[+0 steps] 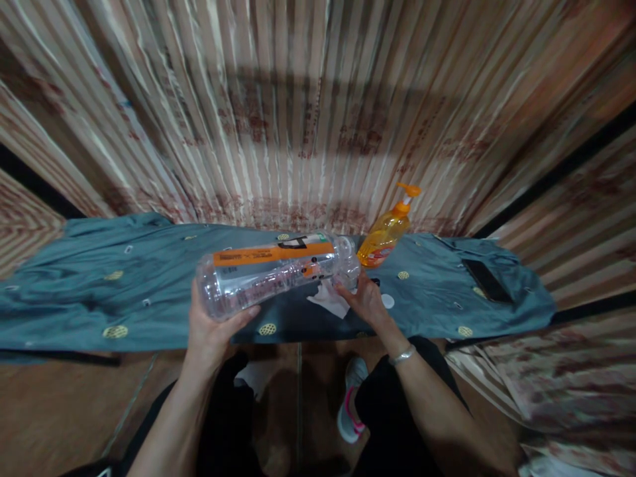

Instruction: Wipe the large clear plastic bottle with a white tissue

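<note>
A large clear plastic bottle (268, 275) with an orange printed label lies almost level in front of me, above the cloth-covered table. Its broad base end rests in my left hand (211, 331), fingers wrapped round the underside and thumb along the near side. At the neck end, my right hand (366, 298) grips the bottle from the near side; some of its fingers are hidden. A crumpled white tissue (332, 299) is just below the bottle, left of the right hand. To the right of that hand lies a small white disc (387, 301).
An orange pump bottle (385, 235) with yellow liquid stands tilted in view behind my right hand. A dark phone (487, 280) lies at the table's right end. The blue-green patterned cloth (159, 285) is wrinkled. Striped sheeting (298, 132) hangs close behind the table.
</note>
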